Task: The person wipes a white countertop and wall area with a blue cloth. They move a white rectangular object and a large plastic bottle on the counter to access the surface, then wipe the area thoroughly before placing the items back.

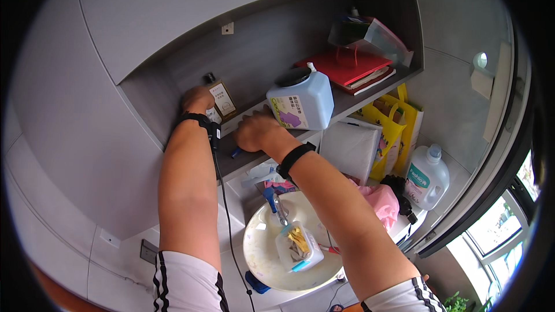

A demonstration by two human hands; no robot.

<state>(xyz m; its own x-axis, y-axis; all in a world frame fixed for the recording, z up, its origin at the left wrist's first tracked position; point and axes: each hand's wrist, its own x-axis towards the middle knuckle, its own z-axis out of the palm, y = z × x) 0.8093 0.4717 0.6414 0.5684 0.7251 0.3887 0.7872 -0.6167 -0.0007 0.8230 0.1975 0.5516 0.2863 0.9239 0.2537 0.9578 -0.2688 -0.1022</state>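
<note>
My left hand (198,99) is curled at the left end of a dark recessed shelf (225,156). It is beside a gold-edged box with a white label (222,100); a small black-capped item (210,78) stands just behind. My fingers are mostly hidden, so a grip is not visible. My right hand (256,131) is bent over the shelf, its fingertips by a pale flat object (236,122) and the left side of a light-blue plastic container with a black lid (303,99). A blue stick-like item (236,152) pokes out below this hand.
Red folders and papers (347,67) lie at the shelf's right. Below is a round washbasin (260,264) with a faucet (277,206) and a clear plastic tub (299,247). A detergent jug (429,177) and yellow bags (390,130) stand right. A black cable (227,212) hangs from my left wrist.
</note>
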